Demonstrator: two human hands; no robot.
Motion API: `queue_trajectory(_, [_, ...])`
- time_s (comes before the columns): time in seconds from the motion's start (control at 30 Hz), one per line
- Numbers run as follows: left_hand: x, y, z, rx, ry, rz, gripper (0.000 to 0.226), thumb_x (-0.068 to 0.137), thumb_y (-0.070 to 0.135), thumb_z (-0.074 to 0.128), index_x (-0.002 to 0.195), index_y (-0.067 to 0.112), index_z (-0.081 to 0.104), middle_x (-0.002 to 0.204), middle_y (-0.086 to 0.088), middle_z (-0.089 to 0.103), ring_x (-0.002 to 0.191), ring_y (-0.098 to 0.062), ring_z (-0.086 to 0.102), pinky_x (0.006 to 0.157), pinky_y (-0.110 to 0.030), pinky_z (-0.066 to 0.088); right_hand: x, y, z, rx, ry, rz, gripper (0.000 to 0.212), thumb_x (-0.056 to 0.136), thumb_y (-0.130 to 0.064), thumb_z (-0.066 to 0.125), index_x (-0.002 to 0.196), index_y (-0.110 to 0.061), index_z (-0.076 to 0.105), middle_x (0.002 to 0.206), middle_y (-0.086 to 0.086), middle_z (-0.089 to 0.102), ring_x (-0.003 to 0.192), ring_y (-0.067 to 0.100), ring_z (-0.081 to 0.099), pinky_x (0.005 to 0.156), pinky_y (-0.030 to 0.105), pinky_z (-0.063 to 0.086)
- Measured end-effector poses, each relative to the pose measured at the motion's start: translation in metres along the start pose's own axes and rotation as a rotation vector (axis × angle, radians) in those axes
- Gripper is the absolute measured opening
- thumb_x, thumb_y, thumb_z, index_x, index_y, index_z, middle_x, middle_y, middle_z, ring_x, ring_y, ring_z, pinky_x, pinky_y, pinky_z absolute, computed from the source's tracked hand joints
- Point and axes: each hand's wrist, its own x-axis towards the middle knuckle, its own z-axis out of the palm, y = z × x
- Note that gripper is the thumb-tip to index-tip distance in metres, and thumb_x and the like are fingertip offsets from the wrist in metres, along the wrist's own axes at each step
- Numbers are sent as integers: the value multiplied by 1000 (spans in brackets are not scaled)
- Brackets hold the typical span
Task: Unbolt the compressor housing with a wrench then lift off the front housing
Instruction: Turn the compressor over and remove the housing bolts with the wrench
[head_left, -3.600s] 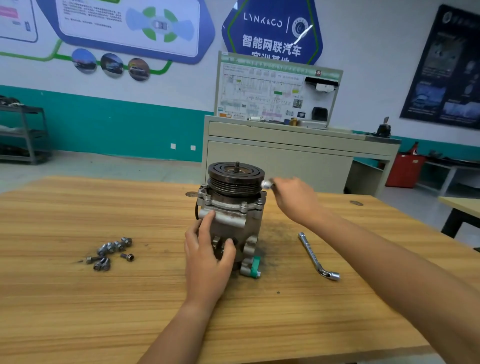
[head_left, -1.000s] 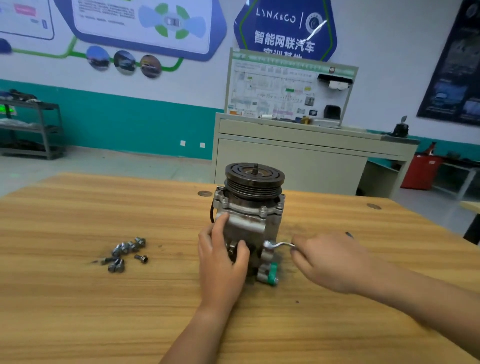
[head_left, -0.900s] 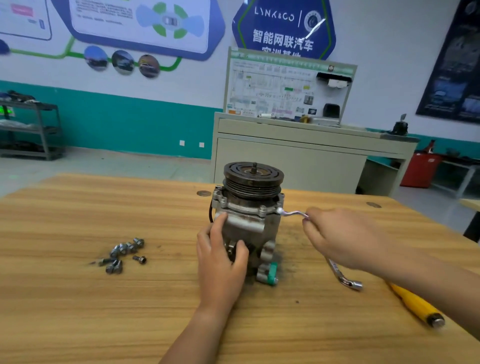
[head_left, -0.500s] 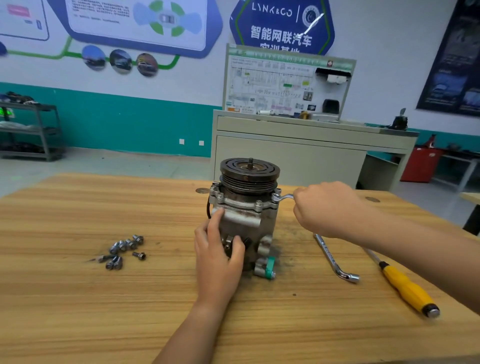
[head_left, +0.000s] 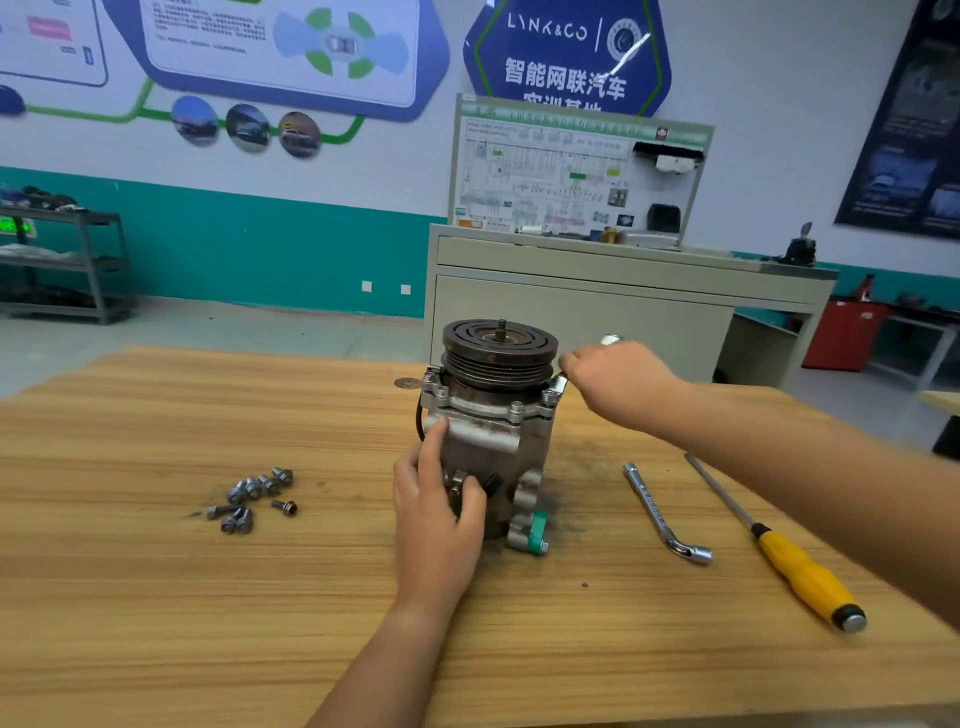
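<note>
The grey compressor (head_left: 493, 447) stands upright mid-table with its dark grooved pulley (head_left: 500, 349) on top. Bolts show along the front housing flange (head_left: 488, 408). My left hand (head_left: 439, 512) grips the near side of the body, thumb and fingers wrapped round it. My right hand (head_left: 621, 382) holds a small L-shaped wrench (head_left: 610, 341); one end sits at the flange's right corner bolt (head_left: 551, 396), the other pokes up above my fingers.
Several loose bolts (head_left: 254, 496) lie left of the compressor. A second socket wrench (head_left: 662, 512) and a yellow-handled screwdriver (head_left: 789, 564) lie to the right on the wooden table (head_left: 156, 597). A grey cabinet (head_left: 597, 312) stands behind the table.
My right hand picked up the small wrench, brought it from low beside the compressor up to the right flange corner, and has swung it further back. My left hand kept its grip.
</note>
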Motion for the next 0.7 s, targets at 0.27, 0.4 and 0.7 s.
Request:
queue_trajectory(0.27, [-2, 1, -1, 20, -41, 7, 78, 86, 0, 49, 125, 59, 16, 119, 5, 31, 112, -15, 39, 89, -26, 33, -20, 13, 1, 414, 395, 288, 33, 101, -20, 32, 129, -7, 40, 66, 0, 49, 57, 22, 47, 52, 31, 31])
queue_trajectory(0.4, [-1, 1, 0, 15, -35, 4, 79, 85, -2, 49, 125, 58, 17, 117, 5, 31, 110, -14, 39, 89, -28, 35, -55, 4, -18, 560, 337, 339, 28, 98, -17, 35, 124, -11, 46, 59, -4, 41, 51, 16, 43, 43, 27, 26])
queue_trajectory(0.7, [-3, 1, -1, 7, -47, -2, 78, 86, 0, 49, 126, 58, 16, 120, 6, 31, 112, -11, 38, 87, -23, 32, -58, -31, -41, 214, -87, 182, 17, 86, 2, 42, 94, -11, 50, 62, -2, 34, 61, 17, 40, 49, 28, 33])
